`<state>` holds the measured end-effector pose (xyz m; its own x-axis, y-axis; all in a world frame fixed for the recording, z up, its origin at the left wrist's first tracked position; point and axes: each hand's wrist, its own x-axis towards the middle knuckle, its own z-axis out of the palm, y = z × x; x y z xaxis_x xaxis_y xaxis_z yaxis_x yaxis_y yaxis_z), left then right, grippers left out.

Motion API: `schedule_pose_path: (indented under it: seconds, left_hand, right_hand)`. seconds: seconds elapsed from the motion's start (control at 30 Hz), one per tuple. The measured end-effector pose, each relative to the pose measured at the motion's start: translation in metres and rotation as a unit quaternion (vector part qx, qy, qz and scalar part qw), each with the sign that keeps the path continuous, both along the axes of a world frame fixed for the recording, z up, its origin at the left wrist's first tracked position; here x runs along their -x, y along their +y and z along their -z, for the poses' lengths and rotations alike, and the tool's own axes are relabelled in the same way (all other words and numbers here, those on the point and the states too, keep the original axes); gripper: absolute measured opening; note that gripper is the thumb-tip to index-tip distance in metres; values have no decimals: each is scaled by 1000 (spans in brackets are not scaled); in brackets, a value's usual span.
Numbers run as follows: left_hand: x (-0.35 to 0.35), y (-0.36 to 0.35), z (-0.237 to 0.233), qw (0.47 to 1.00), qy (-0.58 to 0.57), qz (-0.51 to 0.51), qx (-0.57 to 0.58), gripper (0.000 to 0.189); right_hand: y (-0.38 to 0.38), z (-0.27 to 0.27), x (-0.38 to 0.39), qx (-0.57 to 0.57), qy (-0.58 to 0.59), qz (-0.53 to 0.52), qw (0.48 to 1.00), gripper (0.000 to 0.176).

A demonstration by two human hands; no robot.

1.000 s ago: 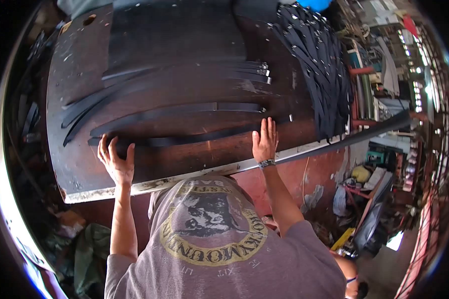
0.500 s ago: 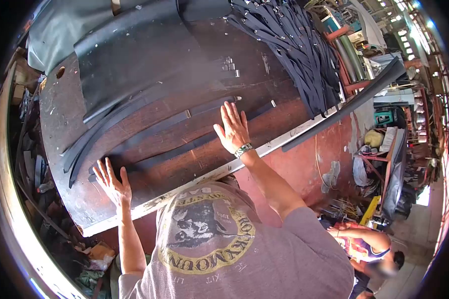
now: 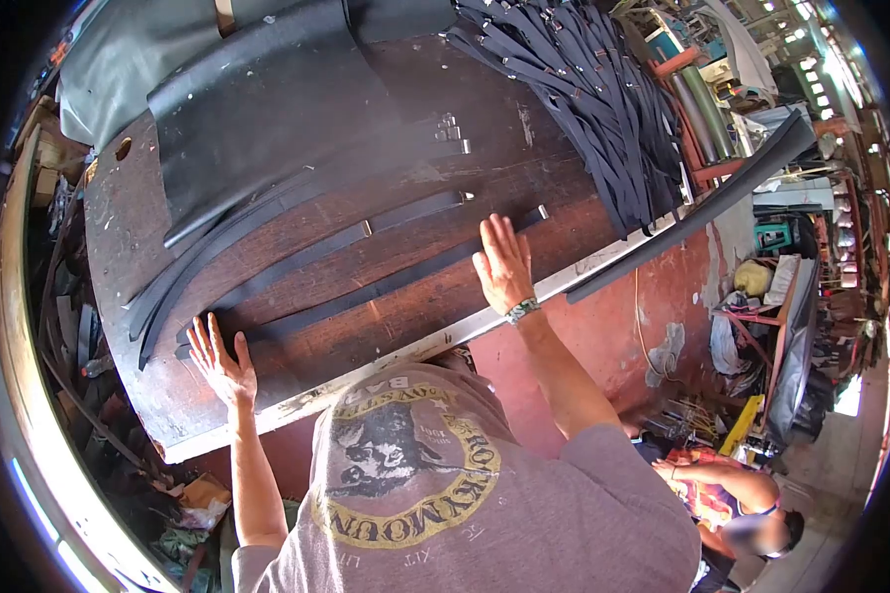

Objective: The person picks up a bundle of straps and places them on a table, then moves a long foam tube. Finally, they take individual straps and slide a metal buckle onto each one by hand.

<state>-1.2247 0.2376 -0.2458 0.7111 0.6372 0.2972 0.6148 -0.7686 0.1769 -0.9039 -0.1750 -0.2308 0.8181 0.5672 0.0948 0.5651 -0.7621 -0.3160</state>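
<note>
Two dark strips lie lengthwise on the worn brown table. The front strip (image 3: 386,284) carries a small metal piece (image 3: 543,211) at its right end. Behind it, the other strip (image 3: 311,252) has a metal loop (image 3: 367,228) partway along and a metal tip on the right. My left hand (image 3: 222,364) rests with fingers spread over the left end of the front strip. Toward that strip's right end, my right hand (image 3: 505,267) lies flat, fingers extended, its fingertips over the strip. Neither hand grips anything.
A large black sheet (image 3: 267,119) covers the back left of the table (image 3: 485,89). Many dark straps (image 3: 583,109) are heaped at the back right. Several small metal pieces (image 3: 451,128) lie mid-table. A long dark strip (image 3: 702,203) overhangs the right edge. Another person (image 3: 727,484) is at lower right.
My right hand has moved right and toward the near edge, from the rear strip's tip to the front strip. My left hand stays nearly in place.
</note>
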Motion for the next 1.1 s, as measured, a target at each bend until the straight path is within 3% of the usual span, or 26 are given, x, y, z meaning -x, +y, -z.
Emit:
schedule_pose_path:
  seconds: [0.07, 0.2, 0.3, 0.53, 0.6, 0.67, 0.7, 0.83, 0.93, 1.03, 1.1]
  left_hand:
    - [1, 2, 1, 1000, -9, 6, -7, 58]
    - [-1, -3, -7, 1000, -5, 2, -1, 59]
    - [0, -2, -3, 1000, -5, -4, 16, 60]
    - [0, -1, 1, 1000, -1, -7, -2, 60]
    - [0, -2, -2, 1000, -8, -3, 3, 61]
    - [-1, -3, -4, 1000, -29, 2, 3, 62]
    - [-2, -5, -8, 1000, -26, 9, 1, 65]
    - [-37, -34, -15, 992, -121, 45, 17, 54]
    - [-95, -82, -32, 979, -112, 162, 52, 53]
    - [-166, -138, -58, 924, -105, 286, 229, 52]
    - [-207, -166, -62, 879, -84, 349, 313, 54]
  right_hand:
    - [-18, 6, -20, -27, -90, 20, 995, 59]
    - [-64, 43, -74, -65, -105, 216, 969, 59]
    - [-63, 33, -84, -4, -99, 205, 974, 62]
    - [-69, 34, -100, -121, -123, 159, 972, 43]
    - [-72, 30, -103, -196, -24, 166, 966, 42]
    - [-82, 46, -114, -325, 95, 184, 923, 36]
    - [-75, 27, -106, -417, 189, 187, 869, 29]
    - [-67, -10, -93, -487, 281, 191, 805, 25]
    - [-65, -32, -90, -529, 364, 226, 732, 21]
    - [-62, -53, -85, -586, 471, 232, 617, 15]
    - [-61, -63, -81, -602, 505, 196, 587, 15]
